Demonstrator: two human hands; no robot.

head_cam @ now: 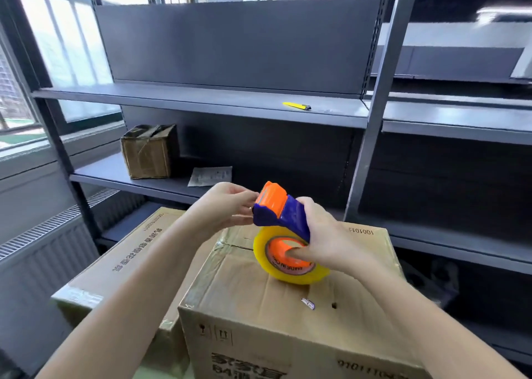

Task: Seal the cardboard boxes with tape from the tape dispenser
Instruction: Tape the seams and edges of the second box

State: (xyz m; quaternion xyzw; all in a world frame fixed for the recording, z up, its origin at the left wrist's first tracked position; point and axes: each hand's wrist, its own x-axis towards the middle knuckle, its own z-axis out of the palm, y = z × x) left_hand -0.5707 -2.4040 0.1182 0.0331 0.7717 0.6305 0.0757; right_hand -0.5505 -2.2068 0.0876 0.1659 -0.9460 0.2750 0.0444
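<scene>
- The right hand [325,234] grips the blue-and-orange tape dispenser [280,214], fingers curled round its blue body and the thumb pushed into the orange core of the yellow tape roll [288,275].
- The left hand [227,205] pinches at the dispenser's front end, fingertips against the blue and orange head; whether it has caught the tape's end cannot be told.
- The dispenser sits over the far half of the front cardboard box [259,298], near the top's far edge; whether the roll touches the cardboard cannot be told.
- The box's top flaps are closed, with a seam running along the far side.
- A second cardboard box [121,257] lies just beside it on the left.
- A small cardboard box [148,151] stands at the left end of the lower shelf [115,174], with a sheet of paper [210,175] near that shelf's front edge.
- A yellow utility knife [296,106] lies towards the right end of the upper shelf [201,102].
</scene>
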